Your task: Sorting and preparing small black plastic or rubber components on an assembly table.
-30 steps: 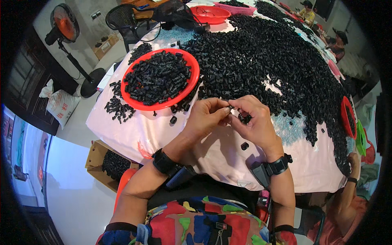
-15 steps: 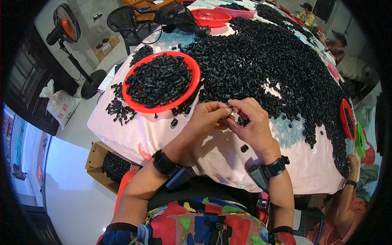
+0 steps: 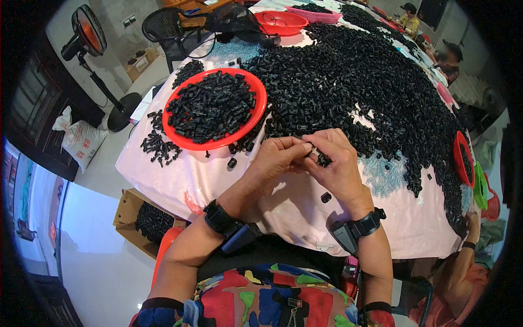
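My left hand and my right hand meet over the near part of the table, fingertips pinched together. Between them is a small black plastic part, mostly hidden by the fingers. More black pieces show just by my right fingers. A large heap of small black plastic parts spreads beyond my hands. To the left stands a red basin filled with black parts. Single black pieces lie on the cloth, one below my right hand and one left of my left wrist.
A pale pink cloth covers the table. Below its left edge a cardboard box holds black parts. A standing fan is at the far left. A co-worker's hand reaches to the right edge, near red and green baskets.
My right fingers have shifted slightly around the small part, and the black pieces beside them show a little more. Both forearms stay nearly in place.
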The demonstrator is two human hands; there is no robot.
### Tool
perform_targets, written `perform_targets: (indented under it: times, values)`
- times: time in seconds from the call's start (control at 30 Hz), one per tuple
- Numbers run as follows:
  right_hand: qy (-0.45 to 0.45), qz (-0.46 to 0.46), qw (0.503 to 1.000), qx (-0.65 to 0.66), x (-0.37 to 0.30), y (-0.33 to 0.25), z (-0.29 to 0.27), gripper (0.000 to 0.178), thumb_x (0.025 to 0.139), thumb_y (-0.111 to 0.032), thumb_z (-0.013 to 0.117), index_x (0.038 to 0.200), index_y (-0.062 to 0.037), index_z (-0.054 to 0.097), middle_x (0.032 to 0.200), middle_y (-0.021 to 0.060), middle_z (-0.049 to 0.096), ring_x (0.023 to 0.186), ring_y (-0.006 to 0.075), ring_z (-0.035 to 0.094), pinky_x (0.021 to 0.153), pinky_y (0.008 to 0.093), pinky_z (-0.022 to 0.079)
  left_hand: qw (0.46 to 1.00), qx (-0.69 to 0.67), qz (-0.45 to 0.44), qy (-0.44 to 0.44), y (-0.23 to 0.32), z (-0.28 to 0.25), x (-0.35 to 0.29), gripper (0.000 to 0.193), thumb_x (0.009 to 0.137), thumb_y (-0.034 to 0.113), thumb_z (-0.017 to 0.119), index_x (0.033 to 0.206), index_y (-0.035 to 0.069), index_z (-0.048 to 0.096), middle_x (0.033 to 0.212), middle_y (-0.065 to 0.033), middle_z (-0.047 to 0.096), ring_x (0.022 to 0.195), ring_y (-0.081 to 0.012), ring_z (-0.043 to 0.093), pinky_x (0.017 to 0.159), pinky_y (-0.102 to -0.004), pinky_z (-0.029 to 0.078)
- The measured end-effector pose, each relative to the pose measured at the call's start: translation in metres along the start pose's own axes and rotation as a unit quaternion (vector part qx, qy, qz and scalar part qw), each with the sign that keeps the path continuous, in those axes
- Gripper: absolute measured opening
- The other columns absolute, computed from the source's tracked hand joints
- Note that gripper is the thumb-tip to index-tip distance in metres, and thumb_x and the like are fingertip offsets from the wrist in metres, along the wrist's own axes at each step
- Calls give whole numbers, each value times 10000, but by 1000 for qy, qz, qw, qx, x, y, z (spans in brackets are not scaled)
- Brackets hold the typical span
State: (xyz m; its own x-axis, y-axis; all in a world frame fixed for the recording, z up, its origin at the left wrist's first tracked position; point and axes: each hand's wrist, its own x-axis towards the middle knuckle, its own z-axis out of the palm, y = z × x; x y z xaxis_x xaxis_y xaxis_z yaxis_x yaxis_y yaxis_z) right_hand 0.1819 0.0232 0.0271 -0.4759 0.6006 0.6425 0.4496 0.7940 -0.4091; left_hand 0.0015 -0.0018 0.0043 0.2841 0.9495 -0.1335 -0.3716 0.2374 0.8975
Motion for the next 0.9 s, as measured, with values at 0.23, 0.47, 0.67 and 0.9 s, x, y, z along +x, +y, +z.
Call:
perform_targets:
  times: [0.23,0.47,0.67,0.9]
  values:
    - [-10,8,1000,12,-1,4,-5,390,701,-12,780,1083,-33,702,960,122,666,891,313,634,774,393,530,996,-6,-34,-87,0,-2,-3,329,1036,330,577,1119,33,692,1006,-62,729,921,-142,706,877,-316,559]
    - [-22,-19,998,61,-3,9,-9,396,700,-6,764,1087,-21,684,957,137,667,867,324,634,754,401,527,992,21,-9,-125,-5,-4,1,357,1039,360,563,1130,39,691,1008,-53,733,963,-139,701,909,-312,537]
    - [-36,-28,997,61,-3,11,-7,359,701,5,755,1049,-13,668,950,139,663,859,336,633,740,397,528,992,4,-15,-124,-5,-3,-1,364,1039,348,561,1121,18,692,1005,-62,734,929,-146,709,880,-317,552]
    - [-46,-30,998,28,-2,10,-7,348,699,30,733,1037,-12,662,920,133,651,829,332,623,717,400,524,994,-11,-17,-105,1,4,-6,336,1036,319,564,1098,16,696,992,-70,733,912,-152,710,877,-318,559]
